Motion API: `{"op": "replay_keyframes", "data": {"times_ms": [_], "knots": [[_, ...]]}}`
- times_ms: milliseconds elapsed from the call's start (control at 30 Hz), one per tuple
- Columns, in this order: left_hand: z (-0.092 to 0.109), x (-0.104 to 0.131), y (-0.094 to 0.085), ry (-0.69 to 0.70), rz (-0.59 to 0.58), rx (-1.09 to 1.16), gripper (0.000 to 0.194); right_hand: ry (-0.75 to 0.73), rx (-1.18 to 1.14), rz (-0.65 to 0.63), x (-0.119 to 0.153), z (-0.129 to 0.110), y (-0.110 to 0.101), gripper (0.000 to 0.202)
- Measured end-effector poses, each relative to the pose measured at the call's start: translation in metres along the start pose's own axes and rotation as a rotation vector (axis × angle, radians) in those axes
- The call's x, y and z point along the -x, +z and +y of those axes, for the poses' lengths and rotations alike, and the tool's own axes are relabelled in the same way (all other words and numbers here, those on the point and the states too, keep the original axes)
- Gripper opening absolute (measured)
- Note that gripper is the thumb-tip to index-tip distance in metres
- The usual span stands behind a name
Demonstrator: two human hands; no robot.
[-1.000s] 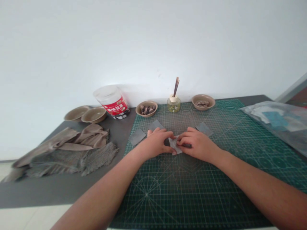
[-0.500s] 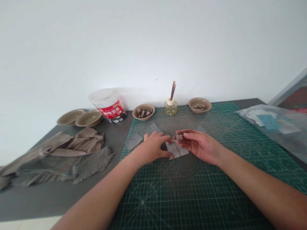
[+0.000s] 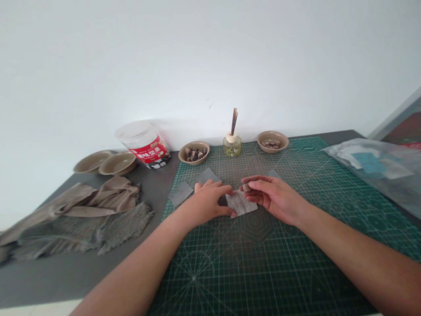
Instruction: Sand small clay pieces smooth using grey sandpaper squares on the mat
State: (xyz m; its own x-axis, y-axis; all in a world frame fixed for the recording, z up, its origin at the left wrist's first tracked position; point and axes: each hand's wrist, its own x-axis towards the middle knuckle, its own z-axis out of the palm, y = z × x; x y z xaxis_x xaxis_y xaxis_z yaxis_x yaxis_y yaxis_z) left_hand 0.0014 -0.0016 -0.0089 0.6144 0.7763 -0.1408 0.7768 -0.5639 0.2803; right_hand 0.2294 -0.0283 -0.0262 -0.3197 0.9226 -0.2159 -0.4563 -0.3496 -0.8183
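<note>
My left hand (image 3: 212, 199) lies at the left edge of a pale grey square of sandpaper (image 3: 241, 203) with brown streaks. Its thumb and index finger are at that edge, a gap between them, pinning the sheet to the green cutting mat (image 3: 250, 272). Just above the sheet's right side, my right hand (image 3: 271, 193) pinches a small brownish stone (image 3: 246, 187) between thumb and fingertips. Two plain grey squares (image 3: 180, 193) lie beyond my left hand, partly overlapped by it. Another grey piece (image 3: 273, 174) shows behind my right hand.
A bowl of stones (image 3: 194, 160), a reed diffuser (image 3: 232, 145) and a bowl of flat brown pieces (image 3: 272, 150) line the wall. Leftward are a plastic tub (image 3: 144, 142), two bowls (image 3: 118, 166) and a cloth (image 3: 85, 219); rightward, a plastic bag (image 3: 391, 175).
My right fingers have turned and closed further round the stone, so less of it shows. The left hand keeps its place on the sandpaper. The whole view has shifted slightly.
</note>
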Motion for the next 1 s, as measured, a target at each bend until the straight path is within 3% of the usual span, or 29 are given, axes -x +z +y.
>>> {"op": "replay_keyframes", "data": {"times_ms": [833, 1000], "knots": [[0.001, 0.002, -0.002, 0.043, 0.017, -0.049, 0.052, -0.068, 0.172, 0.017, 0.000, 0.005, -0.003, 0.025], [0.006, 0.005, -0.009, 0.099, 0.127, 0.020, 0.038, -0.070, 0.216, -0.006, 0.000, 0.006, -0.005, 0.026]]}}
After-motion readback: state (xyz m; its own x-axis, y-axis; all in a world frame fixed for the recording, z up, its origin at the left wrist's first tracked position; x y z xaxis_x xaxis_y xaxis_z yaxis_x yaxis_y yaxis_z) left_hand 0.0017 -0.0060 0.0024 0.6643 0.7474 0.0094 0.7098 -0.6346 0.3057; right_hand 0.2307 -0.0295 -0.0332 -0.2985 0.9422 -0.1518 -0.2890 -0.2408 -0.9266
